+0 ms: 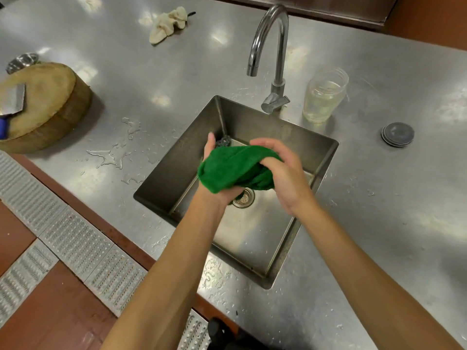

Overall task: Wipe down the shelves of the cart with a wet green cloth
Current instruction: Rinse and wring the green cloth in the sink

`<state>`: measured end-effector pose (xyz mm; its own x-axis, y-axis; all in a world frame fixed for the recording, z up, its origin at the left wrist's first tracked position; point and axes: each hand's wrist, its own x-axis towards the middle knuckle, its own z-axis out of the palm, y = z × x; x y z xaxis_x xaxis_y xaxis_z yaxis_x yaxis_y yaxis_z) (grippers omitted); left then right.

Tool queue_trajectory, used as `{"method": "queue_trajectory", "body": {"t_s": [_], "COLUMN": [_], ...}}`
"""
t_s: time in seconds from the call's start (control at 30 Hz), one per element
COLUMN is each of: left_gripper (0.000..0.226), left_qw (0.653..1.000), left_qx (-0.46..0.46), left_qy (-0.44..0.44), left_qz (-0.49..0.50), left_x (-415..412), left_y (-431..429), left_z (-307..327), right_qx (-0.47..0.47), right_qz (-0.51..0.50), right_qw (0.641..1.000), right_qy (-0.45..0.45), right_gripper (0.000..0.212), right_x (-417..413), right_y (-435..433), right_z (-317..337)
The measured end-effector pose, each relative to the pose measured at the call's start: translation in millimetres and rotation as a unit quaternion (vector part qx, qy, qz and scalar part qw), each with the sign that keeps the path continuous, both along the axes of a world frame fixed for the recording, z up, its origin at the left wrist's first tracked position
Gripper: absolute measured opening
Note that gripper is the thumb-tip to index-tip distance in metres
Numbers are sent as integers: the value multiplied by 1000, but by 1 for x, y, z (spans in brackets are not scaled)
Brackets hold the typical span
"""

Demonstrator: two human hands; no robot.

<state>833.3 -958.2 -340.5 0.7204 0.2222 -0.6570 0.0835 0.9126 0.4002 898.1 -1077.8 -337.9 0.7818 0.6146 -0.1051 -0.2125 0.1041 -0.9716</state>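
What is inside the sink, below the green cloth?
In the sink, a drain strainer shows partly and a dark scouring pad lies at the far corner. The green cloth, gripped by the left hand and right hand, hides the floor beneath.

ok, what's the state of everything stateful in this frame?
green cloth: bunched, held over the sink
left hand: grips cloth from beneath
right hand: grips cloth from above
faucet: no water visibly running
jar: lidless, partly filled with clear liquid
beige rag: crumpled on counter
counter: wet, water pooled left of sink
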Motion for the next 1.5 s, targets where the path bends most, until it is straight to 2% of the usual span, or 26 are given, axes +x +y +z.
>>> {"method": "queue_trajectory", "body": {"t_s": [0.07, 0.13, 0.2, 0.27, 0.33, 0.4, 0.43, 0.5, 0.57, 0.63, 0.67, 0.73, 0.77, 0.83, 0.9, 0.97, 1.0, 1.03, 1.1, 1.17, 1.23, 1.3, 1.37, 1.43, 1.5], "left_gripper": [40, 24, 22, 22, 18, 11, 15, 38, 55, 60, 61, 63, 69, 85, 84, 67, 70, 88, 129, 148, 146, 127, 110, 97, 85], "left_qw": [999, 997, 996, 995, 991, 987, 987, 983, 977, 970, 964, 945, 923, 850, 779, 735, 716, 700, 688, 687, 694, 691, 686, 688, 685], "left_qx": [18, -6, 6, 40, 80, 118, 133, 165, 189, 202, 213, 245, 276, 348, 423, 536, 589, 625, 652, 666, 686, 704, 711, 707, 705], "left_qy": [24, 48, 63, 68, 76, 78, 77, 84, 80, 66, 67, 87, 107, 165, 212, 209, 185, 143, 38, -30, -34, -14, 8, 34, 49], "left_qz": [36, 64, 61, 60, 74, 70, 53, -1, -61, -121, -144, -197, -246, -360, -412, -357, -326, -315, -317, -289, -217, -162, -152, -159, -177], "left_x": [6, 11, 12, 11, 10, 8, 8, 7, 5, 5, 4, 1, -3, -14, -24, -34, -38, -40, -40, -33, -25, -20, -16, -11, -6], "left_y": [4, 4, 2, 1, 2, 3, 3, 2, -3, -7, -8, -4, -1, 7, 14, 18, 17, 13, 0, -14, -18, -18, -14, -12, -12], "left_z": [5, 6, 7, 8, 9, 12, 14, 14, 16, 15, 14, 9, 7, 5, 4, -3, -6, -9, -14, -21, -29, -31, -30, -29, -29], "right_qx": [-50, -130, -189, -217, -229, -211, -190, -168, -191, -223, -237, -267, -285, -324, -337, -319, -309, -301, -280, -226, -131, -79, -103, -202, -295], "right_qz": [-67, -111, -77, 4, 52, 45, 38, 60, 104, 149, 167, 169, 158, 136, 92, 39, 27, 26, 37, 57, 83, 84, 81, 100, 127], "right_qw": [996, 985, 979, 976, 972, 976, 980, 978, 962, 939, 931, 921, 915, 898, 901, 925, 933, 939, 953, 972, 980, 979, 981, 974, 941], "right_qy": [43, 30, 18, 19, 10, -11, -40, -109, -166, -213, -222, -227, -239, -266, -257, -205, -184, -165, -105, 1, 121, 166, 141, 27, -105], "right_gripper": [27, 23, 23, 34, 49, 63, 66, 73, 93, 99, 94, 65, 47, 18, 13, 10, 10, 13, 27, 38, 41, 39, 37, 34, 35], "right_x": [-1, 3, 11, 17, 19, 21, 21, 19, 13, 9, 10, 17, 22, 28, 27, 24, 23, 22, 21, 20, 19, 17, 18, 19, 17], "right_y": [-2, -5, -14, -29, -46, -56, -57, -51, -33, -13, -5, 4, 5, 3, -1, -3, -2, -1, 3, 7, 8, 7, 6, 3, -4], "right_z": [-5, -8, -15, -23, -28, -29, -27, -24, -21, -21, -23, -30, -33, -40, -44, -44, -42, -38, -28, -18, -10, -1, 6, 16, 25]}}
